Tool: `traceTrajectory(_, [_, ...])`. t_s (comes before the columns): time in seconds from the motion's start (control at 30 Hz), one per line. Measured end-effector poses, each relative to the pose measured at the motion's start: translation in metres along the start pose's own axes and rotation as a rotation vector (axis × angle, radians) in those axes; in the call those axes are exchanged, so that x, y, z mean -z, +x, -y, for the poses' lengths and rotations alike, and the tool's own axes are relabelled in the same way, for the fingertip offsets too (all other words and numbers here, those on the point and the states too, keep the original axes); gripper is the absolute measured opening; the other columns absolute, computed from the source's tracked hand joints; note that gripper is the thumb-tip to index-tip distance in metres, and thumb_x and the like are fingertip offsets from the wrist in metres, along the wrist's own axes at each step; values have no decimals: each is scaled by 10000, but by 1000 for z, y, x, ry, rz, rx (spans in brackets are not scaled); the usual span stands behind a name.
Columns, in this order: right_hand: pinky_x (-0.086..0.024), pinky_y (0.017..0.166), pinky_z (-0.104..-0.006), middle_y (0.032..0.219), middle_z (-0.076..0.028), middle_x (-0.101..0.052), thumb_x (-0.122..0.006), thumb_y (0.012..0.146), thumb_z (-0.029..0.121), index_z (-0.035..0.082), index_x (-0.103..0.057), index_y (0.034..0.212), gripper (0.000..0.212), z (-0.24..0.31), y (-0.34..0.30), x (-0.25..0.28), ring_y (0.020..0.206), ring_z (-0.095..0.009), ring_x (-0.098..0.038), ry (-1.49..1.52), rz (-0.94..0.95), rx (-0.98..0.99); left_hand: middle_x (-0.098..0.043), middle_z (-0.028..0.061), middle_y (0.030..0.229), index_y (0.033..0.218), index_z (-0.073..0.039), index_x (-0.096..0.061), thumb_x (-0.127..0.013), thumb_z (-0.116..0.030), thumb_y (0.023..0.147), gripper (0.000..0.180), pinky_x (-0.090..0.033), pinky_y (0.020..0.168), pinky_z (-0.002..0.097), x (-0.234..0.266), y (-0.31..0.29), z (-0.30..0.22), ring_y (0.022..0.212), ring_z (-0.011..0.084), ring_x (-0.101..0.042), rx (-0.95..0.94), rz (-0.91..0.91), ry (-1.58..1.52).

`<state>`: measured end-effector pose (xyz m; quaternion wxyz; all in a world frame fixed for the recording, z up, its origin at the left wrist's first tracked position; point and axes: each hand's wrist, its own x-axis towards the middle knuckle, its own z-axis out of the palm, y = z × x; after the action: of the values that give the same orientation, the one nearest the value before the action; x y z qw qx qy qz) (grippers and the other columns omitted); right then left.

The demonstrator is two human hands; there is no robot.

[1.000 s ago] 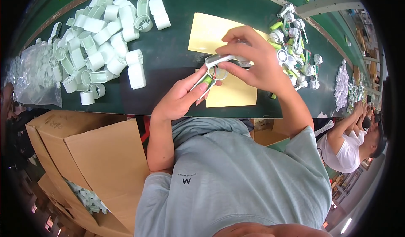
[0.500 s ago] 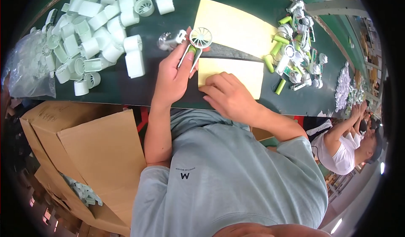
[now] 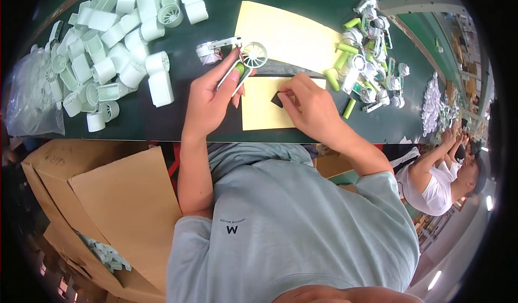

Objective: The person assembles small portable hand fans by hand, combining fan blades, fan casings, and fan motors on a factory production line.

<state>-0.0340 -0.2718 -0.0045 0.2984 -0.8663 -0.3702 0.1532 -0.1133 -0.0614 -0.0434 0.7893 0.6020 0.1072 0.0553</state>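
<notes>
My left hand point(image 3: 208, 102) grips a pale green fan housing point(image 3: 253, 55) with a round spoked end. A bright green battery point(image 3: 239, 69) sits in its open body under my thumb. Beyond those fingers a white part with a clear round end point(image 3: 217, 46) is beside the housing, with a reddish wire between them. My right hand point(image 3: 313, 107) pinches a small black piece point(image 3: 277, 100), thin and flat, over the nearer yellow sheet point(image 3: 261, 118). What the black piece is made of I cannot make out.
Pale green housings point(image 3: 113, 33) are heaped at the left beside a clear plastic bag point(image 3: 35, 106). A larger yellow sheet point(image 3: 286, 33) lies farther back. Green batteries and white motor assemblies point(image 3: 367, 68) are piled at the right. A cardboard box point(image 3: 124, 195) stands below the table's left edge; a co-worker point(image 3: 437, 187) is at the far right.
My right hand has moved right and away from the nearer yellow sheet's left edge, and a black piece now shows in its fingers. My left hand still holds the housing, slightly turned.
</notes>
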Motion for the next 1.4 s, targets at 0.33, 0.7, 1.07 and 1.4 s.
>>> traceTrajectory(0.33, [-514,793,-380,1039,-113,-582,-773,775,81,16,-643,1097,353,-14,10,28,950,-302,-589,-106,198,389,-656,81,1012,1447,31,-459,-514,-44,996,461,-482,666,240,10,-2,4,723,79,-530,41,156,-106])
traceTrajectory(0.7, [-508,830,-389,1058,-122,-596,-744,819,44,-6,-643,1014,225,-18,17,45,975,-313,-603,40,235,327,-659,48,926,1410,4,-523,-536,11,969,441,-488,646,215,9,-1,1,707,48,-557,67,156,-89])
traceTrajectory(1.07, [-517,813,-378,1084,-135,-570,-756,818,74,-8,-621,1083,308,-13,5,27,962,-316,-607,-69,179,309,-658,50,912,1409,8,-522,-532,8,967,443,-493,658,228,9,-2,0,705,58,-561,71,148,-104])
traceTrajectory(1.4, [-530,723,-349,994,-113,-617,-734,830,-8,-14,-674,1048,226,25,39,49,850,-245,-630,262,75,402,-666,45,929,1398,-2,-541,-511,1,964,436,-505,690,242,6,-1,-4,703,74,-575,93,182,-35])
